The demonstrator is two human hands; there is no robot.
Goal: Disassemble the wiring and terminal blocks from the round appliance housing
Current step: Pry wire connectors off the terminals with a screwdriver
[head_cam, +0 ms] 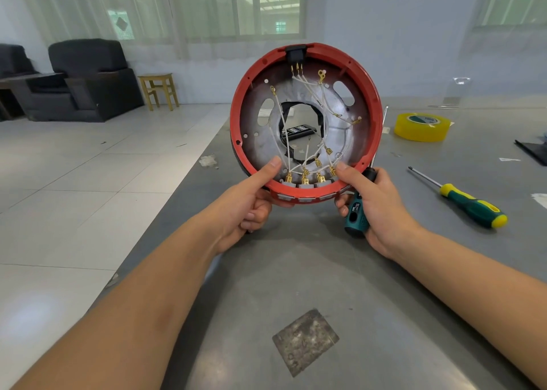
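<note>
Above table (pixel 296 271): both hands grip housing (pixel 373 117) rim, right hand (pixel 377 203) also clutching screwdriver (pixel 358 212), left hand (pixel 248 200) pinching rim; wires (pixel 313 99), terminal blocks (pixel 305 186) still attached.

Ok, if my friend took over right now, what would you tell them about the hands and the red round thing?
Left hand: grips the lower left rim of the red housing, thumb inside, holding it upright above the grey table.
Right hand: holds the lower right rim and a teal screwdriver together.
A second, green and yellow screwdriver lies to the right, with a roll of yellow tape behind it.
Done: nothing visibly removed.
Left: the white wires, brass connectors and grey terminal blocks at the bottom are still in place; the black socket remains at the top.
</note>
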